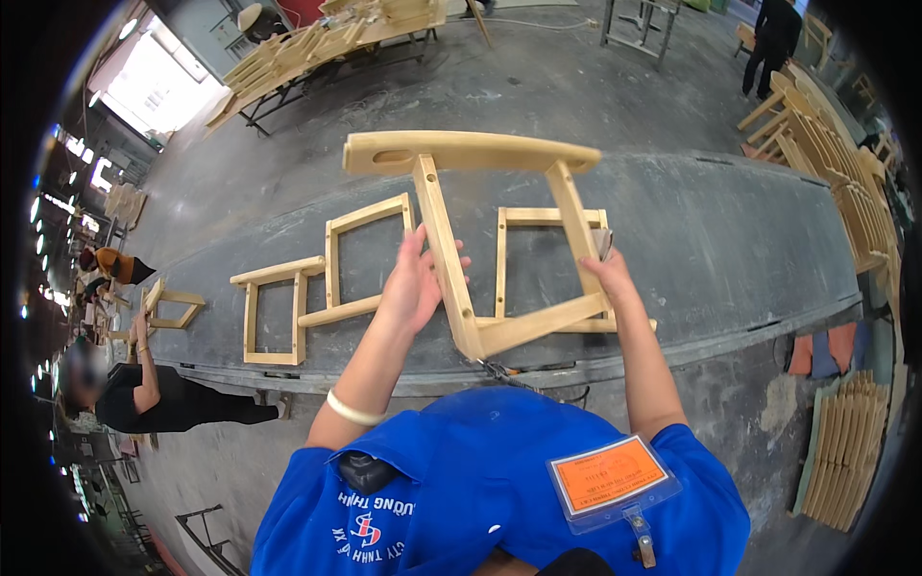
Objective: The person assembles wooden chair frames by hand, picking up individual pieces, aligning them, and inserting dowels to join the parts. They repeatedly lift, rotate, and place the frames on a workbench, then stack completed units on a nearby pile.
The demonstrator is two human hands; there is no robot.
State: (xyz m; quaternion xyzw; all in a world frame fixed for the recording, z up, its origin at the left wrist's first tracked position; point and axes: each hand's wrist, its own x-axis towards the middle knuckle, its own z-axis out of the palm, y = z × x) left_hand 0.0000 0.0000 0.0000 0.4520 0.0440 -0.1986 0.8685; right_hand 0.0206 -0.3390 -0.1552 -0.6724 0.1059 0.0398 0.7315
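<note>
Pale-wood chair frame (437, 211) tilts above the table (730, 250) between my left grip (413, 288), spread loosely behind the left bar (454, 288), and my right grip (614, 276), clasped on the right bar (574, 211); its long slotted rail (480, 151) lies crosswise beyond both.

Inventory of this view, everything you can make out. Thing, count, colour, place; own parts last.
table: 1, dark grey, centre
held frame: 1, pale wood, above table
loose frames: 3, pale wood, on table
wood parts: many, pale, top left
chair parts: many, pale wood, right
slats: stack, pale wood, lower right
cloths: several, orange and grey-blue, right
stand: 1, grey, top right
co-workers: at least 4, mostly dark clothes, left and top
grey object: 1, at right hand, kind unclear
shirt: 1, blue, bottom
badge: 1, orange, on shirt
bracelet: 1, white, left forearm
left hand: 1, bare, held frame's left side
right hand: 1, bare, held frame's right side
</note>
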